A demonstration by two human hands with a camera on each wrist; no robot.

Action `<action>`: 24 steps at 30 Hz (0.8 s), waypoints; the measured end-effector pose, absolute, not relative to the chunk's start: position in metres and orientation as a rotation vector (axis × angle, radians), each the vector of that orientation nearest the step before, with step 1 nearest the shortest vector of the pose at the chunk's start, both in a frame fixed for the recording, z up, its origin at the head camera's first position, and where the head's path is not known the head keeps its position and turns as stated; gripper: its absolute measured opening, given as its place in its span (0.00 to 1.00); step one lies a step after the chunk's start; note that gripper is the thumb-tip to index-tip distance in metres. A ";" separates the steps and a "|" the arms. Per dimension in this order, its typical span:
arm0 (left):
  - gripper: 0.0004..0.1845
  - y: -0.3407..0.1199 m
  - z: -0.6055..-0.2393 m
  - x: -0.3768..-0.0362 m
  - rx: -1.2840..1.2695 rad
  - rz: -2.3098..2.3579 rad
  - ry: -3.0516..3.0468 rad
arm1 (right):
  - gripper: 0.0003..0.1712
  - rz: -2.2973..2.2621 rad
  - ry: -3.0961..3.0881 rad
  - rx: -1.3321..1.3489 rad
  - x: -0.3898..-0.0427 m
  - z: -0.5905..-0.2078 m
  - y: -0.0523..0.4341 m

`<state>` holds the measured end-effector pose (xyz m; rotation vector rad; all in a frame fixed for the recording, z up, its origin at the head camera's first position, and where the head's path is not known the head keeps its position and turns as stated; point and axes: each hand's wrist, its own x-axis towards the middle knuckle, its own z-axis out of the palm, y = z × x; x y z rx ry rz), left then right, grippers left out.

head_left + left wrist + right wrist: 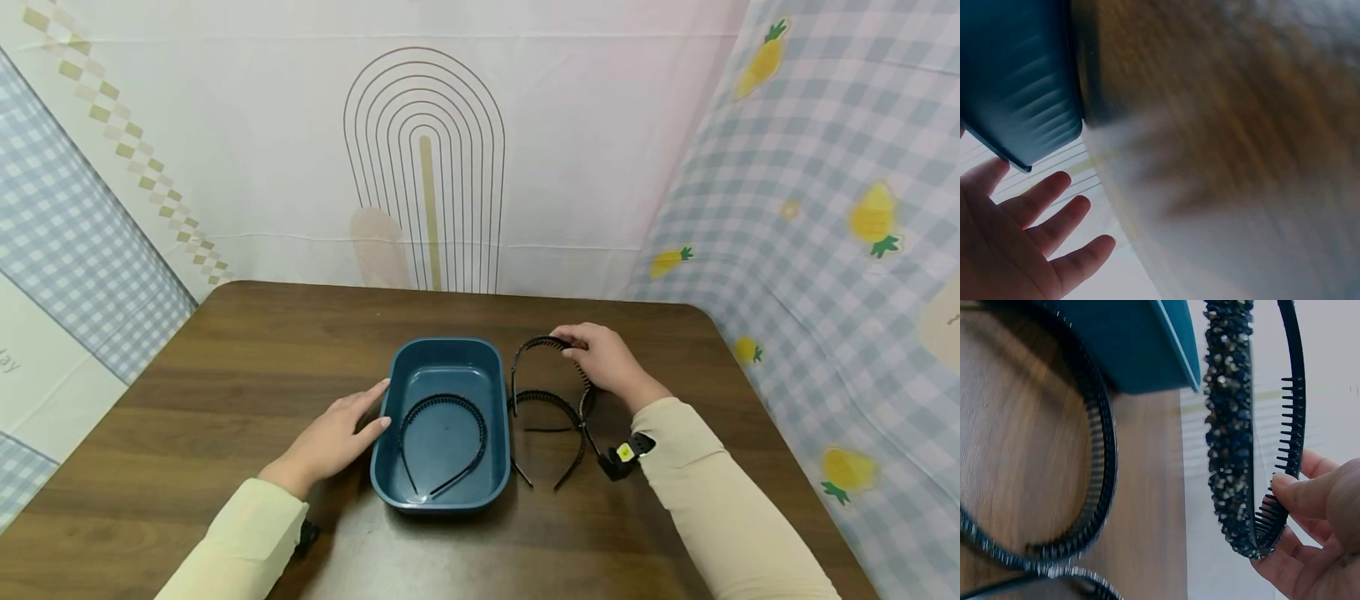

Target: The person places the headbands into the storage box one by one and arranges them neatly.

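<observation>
A deep blue plastic basin (381,467) stands on the table with one black toothed headband (481,421) lying inside it. My left hand (333,437) rests against the basin's left rim, fingers extended; the left wrist view shows them spread. To the right of the basin, my right hand (603,358) pinches a black headband (1230,425) between thumb and fingers, holding it raised. Its outer side is covered in glittery dark stones, with comb teeth inside. Below it on the table lie another toothed headband (1109,437) and a further sparkly one (1088,574), overlapping and partly hidden.
The brown wooden table (285,333) carries all of this. Behind it hangs a white patterned cloth (570,150), and a blue checked cloth (810,317) drapes along the right side. A dark wrist strap (641,443) sits on the right sleeve.
</observation>
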<state>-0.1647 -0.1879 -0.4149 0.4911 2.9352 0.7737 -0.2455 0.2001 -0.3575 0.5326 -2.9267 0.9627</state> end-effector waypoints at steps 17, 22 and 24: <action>0.33 -0.188 -0.417 -0.162 0.492 0.606 3.035 | 0.18 1.009 -2.950 0.664 -0.249 -0.352 0.139; 0.33 -0.187 -0.418 -0.163 0.489 0.605 3.025 | 0.17 1.016 -2.954 0.702 -0.250 -0.353 0.126; 0.33 -0.187 -0.417 -0.163 0.482 0.602 3.021 | 0.16 0.999 -2.954 0.717 -0.251 -0.353 0.121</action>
